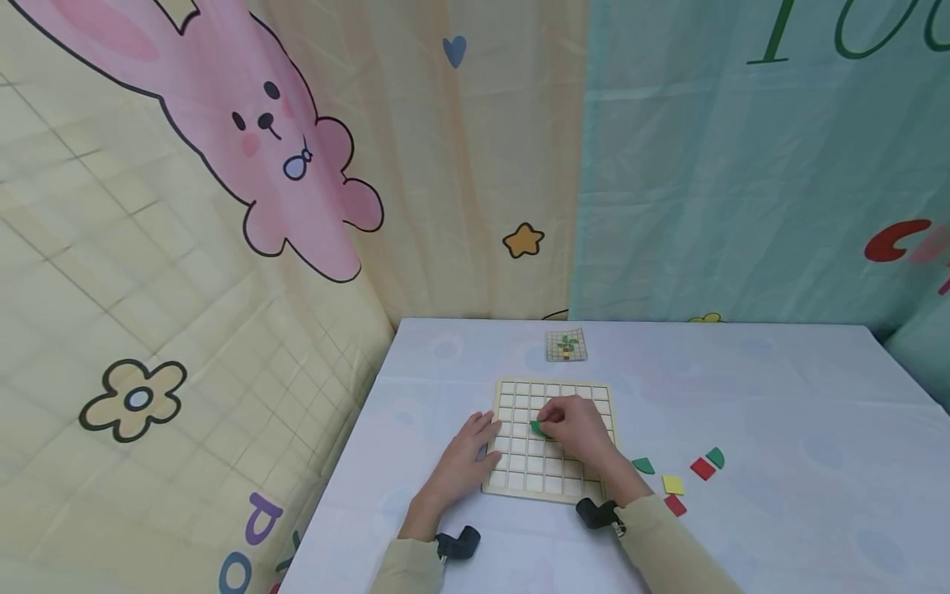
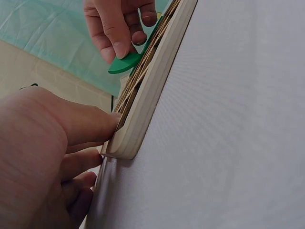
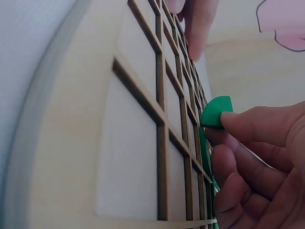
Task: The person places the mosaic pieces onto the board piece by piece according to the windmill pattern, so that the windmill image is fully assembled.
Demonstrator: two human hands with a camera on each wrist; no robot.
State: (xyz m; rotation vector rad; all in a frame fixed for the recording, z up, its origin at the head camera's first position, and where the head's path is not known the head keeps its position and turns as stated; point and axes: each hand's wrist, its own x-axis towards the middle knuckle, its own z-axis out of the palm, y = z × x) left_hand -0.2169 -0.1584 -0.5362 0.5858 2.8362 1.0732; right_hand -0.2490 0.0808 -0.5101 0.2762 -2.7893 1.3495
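A wooden grid board [image 1: 519, 483] with square cells lies on the table. My right hand [image 1: 577, 425] is over its middle and pinches a green quarter-round piece [image 3: 217, 112] between thumb and finger. In the left wrist view that green piece [image 2: 125, 63] is tilted at the board's surface. Other green pieces [image 3: 206, 152] sit in the grid below the pinched one, partly hidden by the right hand's fingers. My left hand [image 1: 469, 454] rests at the board's left edge, fingers extended, its thumb touching the frame.
Right of the board lie loose pieces: a green quarter-round [image 1: 643, 466], a yellow square [image 1: 673, 484], a red one [image 1: 675, 505], another red one [image 1: 703, 469] and a further green quarter-round [image 1: 716, 458]. Behind the board is a small card [image 1: 566, 345] with a plant-like pattern.
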